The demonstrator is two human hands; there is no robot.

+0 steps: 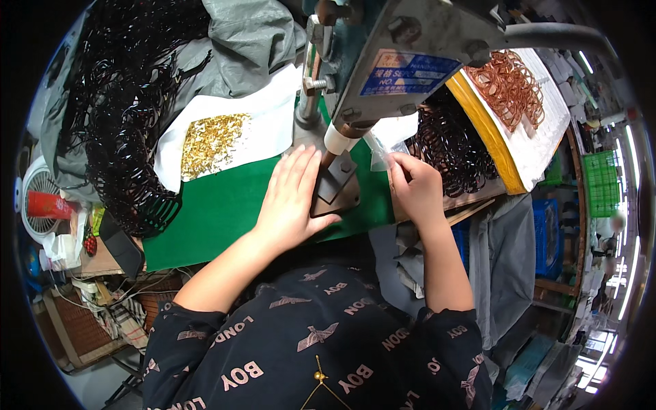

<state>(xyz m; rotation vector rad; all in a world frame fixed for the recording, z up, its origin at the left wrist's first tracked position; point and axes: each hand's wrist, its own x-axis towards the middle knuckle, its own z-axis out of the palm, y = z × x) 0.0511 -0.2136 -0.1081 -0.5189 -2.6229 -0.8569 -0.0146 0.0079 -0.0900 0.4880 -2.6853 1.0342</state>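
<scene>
My left hand (290, 195) lies flat with its fingers stretched out, against the left side of the hand press's base (339, 188). My right hand (417, 188) is to the right of the press, thumb and fingertips pinched together beside a clear plastic piece (380, 158). Whatever is in that pinch is too small to make out. The press's ram (338, 140), with a white collar, comes down between my hands onto a small metal block. A pile of small gold metal pieces (213, 143) is spread on white paper (268, 123) to the left.
Green sheeting (219, 212) covers the bench. Glossy black loops (126, 150) are heaped at left, dark ones (451, 147) at right. Brown loops (509, 89) rest on a white stack edged with yellow (486, 133). A small fan (42, 198) is at far left; the press's arm (410, 61) overhangs the middle.
</scene>
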